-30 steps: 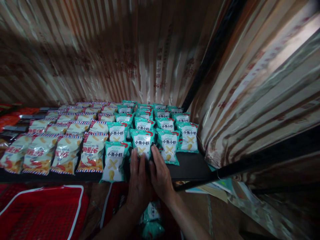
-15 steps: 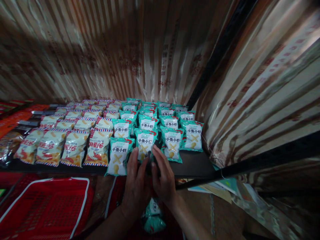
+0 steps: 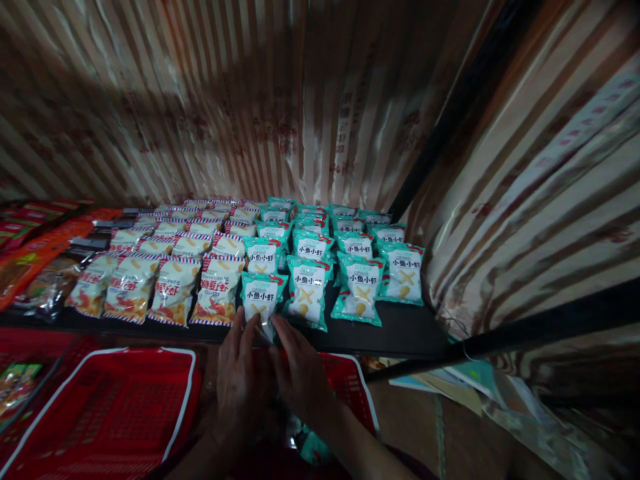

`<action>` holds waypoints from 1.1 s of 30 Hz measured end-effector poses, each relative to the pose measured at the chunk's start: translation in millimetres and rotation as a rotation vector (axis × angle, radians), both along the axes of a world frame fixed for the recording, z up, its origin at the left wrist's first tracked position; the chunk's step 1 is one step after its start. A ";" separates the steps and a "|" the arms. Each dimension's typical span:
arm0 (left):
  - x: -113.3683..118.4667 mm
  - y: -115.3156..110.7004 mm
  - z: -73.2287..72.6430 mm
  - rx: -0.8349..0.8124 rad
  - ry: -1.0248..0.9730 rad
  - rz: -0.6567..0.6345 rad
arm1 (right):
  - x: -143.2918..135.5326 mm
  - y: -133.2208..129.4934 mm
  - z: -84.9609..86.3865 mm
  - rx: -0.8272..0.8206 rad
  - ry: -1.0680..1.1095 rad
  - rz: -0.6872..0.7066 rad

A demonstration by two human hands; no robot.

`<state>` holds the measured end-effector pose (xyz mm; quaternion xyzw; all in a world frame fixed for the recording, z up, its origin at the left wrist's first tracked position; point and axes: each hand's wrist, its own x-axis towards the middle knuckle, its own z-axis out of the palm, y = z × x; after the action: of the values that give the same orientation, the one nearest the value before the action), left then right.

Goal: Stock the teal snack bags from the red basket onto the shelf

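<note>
Both my hands are at the lower part of a teal-and-white snack bag (image 3: pixel 261 297) in the front row of a dark shelf (image 3: pixel 400 333). My left hand (image 3: pixel 237 380) has its fingers stretched out against the bag's lower left. On the lower right, the extended fingers of my right hand (image 3: pixel 303 373) touch it; neither hand wraps around it. To the right stand matching teal bags, the closest being one snack bag (image 3: pixel 307 293) and another, slightly tilted (image 3: pixel 359 290). My thumbs are dim and blurred.
Cream-and-red snack bags (image 3: pixel 217 293) fill rows on the left, beyond them orange packets (image 3: pixel 45 250). Below the shelf are a red basket (image 3: pixel 120 413) with a white handle and a second red basket (image 3: pixel 345 377), partly hidden by my arms. A dark metal post (image 3: pixel 450 120) rises at the right.
My hands have moved left from the middle teal bag to the front-left one. The view has turned slightly left. The front-left bag now sits a little farther back.
</note>
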<state>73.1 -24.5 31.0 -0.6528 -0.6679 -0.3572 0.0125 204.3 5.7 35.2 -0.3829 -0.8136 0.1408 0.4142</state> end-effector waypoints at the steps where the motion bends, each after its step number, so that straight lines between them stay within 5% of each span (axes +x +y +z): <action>1: 1.9 0.8 -0.1 0.012 0.008 0.003 | -1.1 1.7 -1.0 0.001 0.008 0.000; 11: 14.3 16.8 20.3 0.139 -0.085 -0.007 | -2.0 20.5 2.8 0.012 0.060 0.004; 17: 18.1 33.0 15.8 0.129 -0.051 0.058 | -2.1 29.2 -5.9 -0.021 0.029 0.045; 33: 18.1 29.7 17.3 0.134 -0.029 0.095 | 0.2 26.6 -6.4 -0.038 -0.013 0.057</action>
<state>91.2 5.2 48.3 -0.6129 -0.6728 -0.4095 0.0635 204.5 32.3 28.7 -0.3684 -0.8240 0.1654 0.3974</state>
